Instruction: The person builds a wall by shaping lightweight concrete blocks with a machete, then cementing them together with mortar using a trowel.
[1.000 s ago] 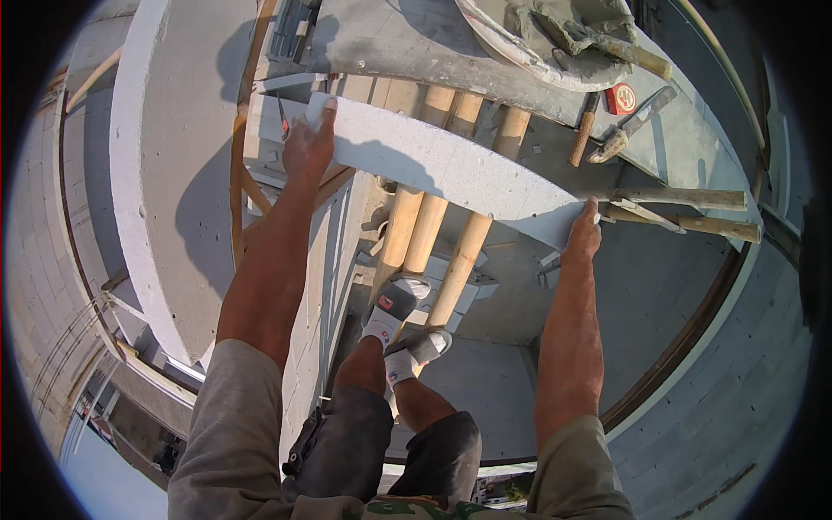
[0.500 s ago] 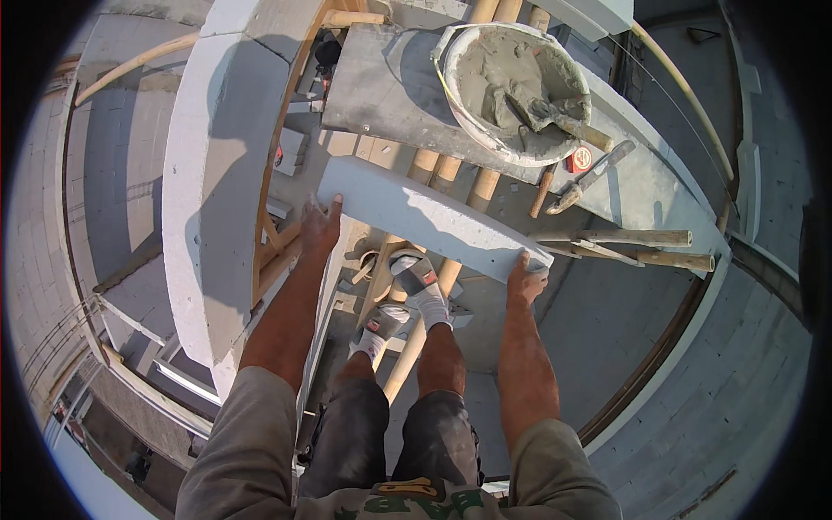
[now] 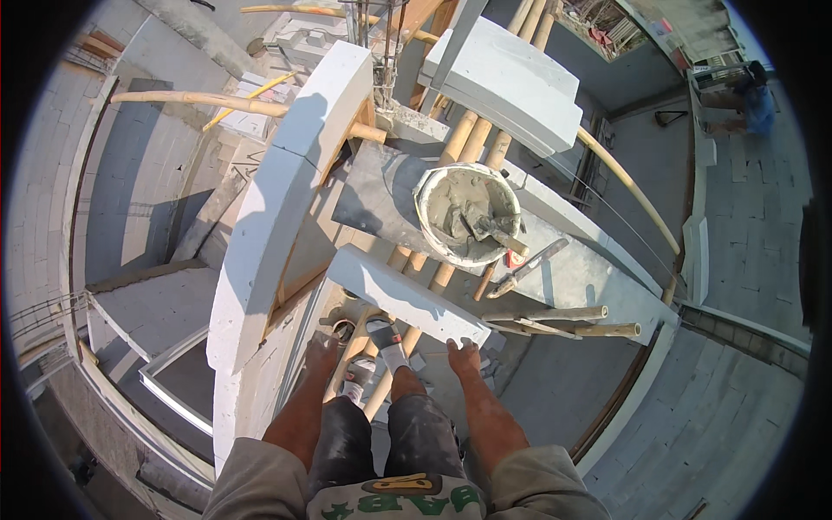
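Note:
A long pale block [image 3: 403, 295] lies slantwise ahead of me, its upper face partly in shadow. My left hand [image 3: 321, 355] is open, a little below the block's left end and apart from it. Close by the block's right end is my right hand [image 3: 464, 354], fingers apart and holding nothing; whether its fingertips touch the edge I cannot tell. Beyond the block, a bucket of grey mortar [image 3: 446, 186] stands on a grey board, with a trowel [image 3: 477, 221] in the mix. What carries the block's ends is hidden.
Bamboo poles [image 3: 442, 277] run beneath my feet. A white block wall [image 3: 269, 217] rises at my left, and a stack of blocks [image 3: 511, 82] stands beyond the bucket. Beside the bucket lies a long-bladed tool [image 3: 529, 269] on the board [image 3: 589, 264]. Another person [image 3: 756, 104] is far right.
Both hands have let go of the block and drawn back toward me. My view has shifted, taking in more of the far side, and the block appears lower in it.

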`<move>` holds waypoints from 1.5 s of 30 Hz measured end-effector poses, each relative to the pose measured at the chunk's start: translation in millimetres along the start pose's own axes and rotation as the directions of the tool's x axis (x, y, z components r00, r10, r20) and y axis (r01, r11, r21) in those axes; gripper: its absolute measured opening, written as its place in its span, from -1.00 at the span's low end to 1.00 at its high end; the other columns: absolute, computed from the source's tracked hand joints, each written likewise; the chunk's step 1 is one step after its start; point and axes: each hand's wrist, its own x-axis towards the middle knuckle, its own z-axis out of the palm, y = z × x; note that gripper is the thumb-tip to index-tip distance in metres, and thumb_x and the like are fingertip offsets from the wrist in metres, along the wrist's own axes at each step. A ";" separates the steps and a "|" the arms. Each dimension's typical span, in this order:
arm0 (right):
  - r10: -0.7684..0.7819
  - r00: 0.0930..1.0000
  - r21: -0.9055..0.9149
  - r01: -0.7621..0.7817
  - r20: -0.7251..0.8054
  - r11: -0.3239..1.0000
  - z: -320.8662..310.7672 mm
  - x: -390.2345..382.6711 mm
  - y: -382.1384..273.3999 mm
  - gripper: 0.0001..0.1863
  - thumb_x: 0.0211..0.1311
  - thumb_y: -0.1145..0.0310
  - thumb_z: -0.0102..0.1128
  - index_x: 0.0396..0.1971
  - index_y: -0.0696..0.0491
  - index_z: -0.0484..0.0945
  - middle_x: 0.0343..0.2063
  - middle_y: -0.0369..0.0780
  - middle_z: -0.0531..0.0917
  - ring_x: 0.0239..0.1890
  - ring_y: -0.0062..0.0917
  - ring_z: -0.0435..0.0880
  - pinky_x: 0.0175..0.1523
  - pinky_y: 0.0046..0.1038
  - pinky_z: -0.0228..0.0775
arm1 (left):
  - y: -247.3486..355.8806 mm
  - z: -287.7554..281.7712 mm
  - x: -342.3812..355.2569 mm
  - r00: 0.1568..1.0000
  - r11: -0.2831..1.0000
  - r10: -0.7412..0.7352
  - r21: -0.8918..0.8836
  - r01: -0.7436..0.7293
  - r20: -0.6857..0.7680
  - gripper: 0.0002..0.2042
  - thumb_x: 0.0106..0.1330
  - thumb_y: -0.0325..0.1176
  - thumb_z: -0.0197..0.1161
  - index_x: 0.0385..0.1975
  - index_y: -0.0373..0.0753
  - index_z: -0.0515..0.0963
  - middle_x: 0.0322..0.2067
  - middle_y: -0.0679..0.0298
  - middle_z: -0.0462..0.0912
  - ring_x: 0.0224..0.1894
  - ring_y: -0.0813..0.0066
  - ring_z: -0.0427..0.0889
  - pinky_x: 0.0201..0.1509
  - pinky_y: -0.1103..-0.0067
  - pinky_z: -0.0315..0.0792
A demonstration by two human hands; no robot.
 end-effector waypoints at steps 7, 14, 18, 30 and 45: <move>-0.121 0.951 -0.158 0.171 0.286 0.973 -104.2 -87.5 -57.1 -0.30 0.19 -0.15 0.00 0.11 0.14 0.43 0.10 0.08 0.46 0.20 -0.12 0.41 0.27 -0.24 0.22 | 62.6 -78.2 -91.8 0.979 0.967 0.202 -0.154 -0.202 -0.011 -0.42 0.16 0.04 0.10 0.03 -0.33 0.47 -0.07 -0.11 0.58 0.04 -0.01 0.54 0.13 0.33 0.37; -0.163 0.945 -0.374 0.265 0.283 0.889 -136.6 -99.5 -36.5 -0.30 0.22 -0.19 -0.10 0.03 0.16 0.50 0.07 0.05 0.49 0.15 -0.10 0.45 0.24 -0.23 0.26 | 83.1 -177.2 -139.2 0.925 0.888 0.378 -0.267 -0.375 -0.045 -0.38 0.20 0.04 0.14 0.04 -0.44 0.45 0.00 -0.11 0.54 0.08 0.10 0.52 0.17 0.39 0.33; -0.198 0.917 -0.404 0.336 0.346 0.851 -161.1 -130.8 -43.0 -0.33 0.24 -0.14 -0.11 0.01 0.20 0.50 0.05 0.06 0.51 0.15 -0.12 0.45 0.23 -0.21 0.27 | -3.3 -181.0 -145.4 0.937 0.900 0.269 -0.288 -0.328 -0.225 -0.50 0.22 -0.02 0.15 -0.12 -0.40 0.55 -0.22 -0.03 0.63 -0.10 0.16 0.59 -0.01 0.39 0.40; -0.526 0.741 -0.607 0.658 0.416 0.446 -156.0 -186.6 -50.6 -0.33 0.22 -0.18 -0.09 -0.18 0.21 0.60 -0.10 0.12 0.58 0.02 -0.03 0.54 0.14 -0.20 0.34 | -316.6 -119.6 -255.6 0.965 0.965 -0.137 -0.252 0.078 -0.223 -0.56 0.23 0.00 0.08 -0.27 -0.32 0.60 -0.22 -0.13 0.63 -0.08 -0.13 0.56 0.04 0.19 0.37; -0.756 0.335 -0.577 0.814 0.562 -0.069 -121.5 -210.9 -151.2 -0.62 0.28 0.08 -0.01 -0.19 0.08 0.59 -0.48 -0.09 0.66 -0.45 -0.35 0.69 -0.28 -0.35 0.53 | -408.4 19.7 -292.3 0.919 0.838 -0.061 -0.520 -0.165 -0.389 -0.67 0.22 -0.10 0.07 -0.18 -0.20 0.54 -0.40 -0.04 0.61 -0.26 -0.03 0.61 -0.24 0.17 0.44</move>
